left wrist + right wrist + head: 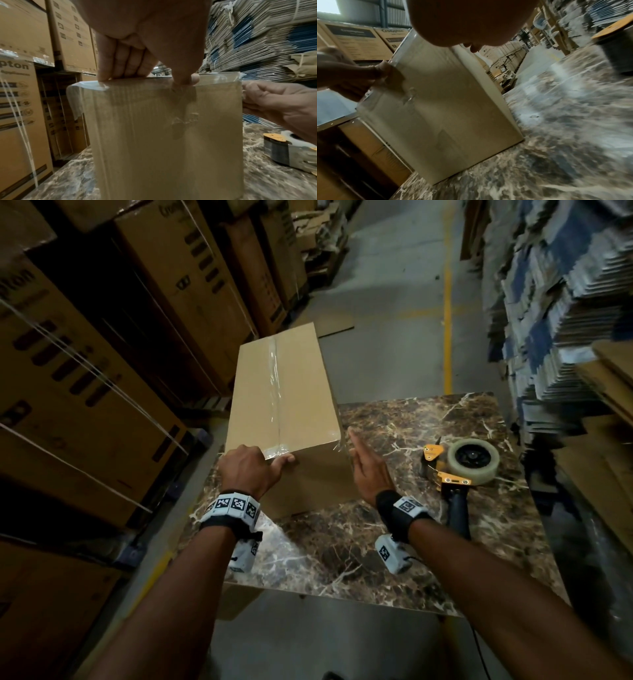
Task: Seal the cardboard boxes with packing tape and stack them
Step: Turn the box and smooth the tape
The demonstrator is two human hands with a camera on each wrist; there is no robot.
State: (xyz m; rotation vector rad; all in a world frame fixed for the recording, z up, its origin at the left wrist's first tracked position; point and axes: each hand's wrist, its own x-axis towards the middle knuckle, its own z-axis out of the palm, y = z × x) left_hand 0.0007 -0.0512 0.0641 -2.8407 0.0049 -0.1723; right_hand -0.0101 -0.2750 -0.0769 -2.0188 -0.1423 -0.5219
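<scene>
On the marble-patterned table (394, 559), at its left edge, stands the cardboard box (284, 392), clear packing tape (275, 378) already down its top seam and folded over the near edge. The left hand (248, 469) grips that near top edge, fingers curled over the tape end and thumb on the front face. The right hand (368, 470) is beside the box's right corner, fingers straight, holding nothing. To finish well, press the loose tape tails flat at both corners, smoothing outward so no wrinkle lifts. The tape dispenser (460, 465) lies near, to the right; printed cartons (85, 378) stand at the left.
</scene>
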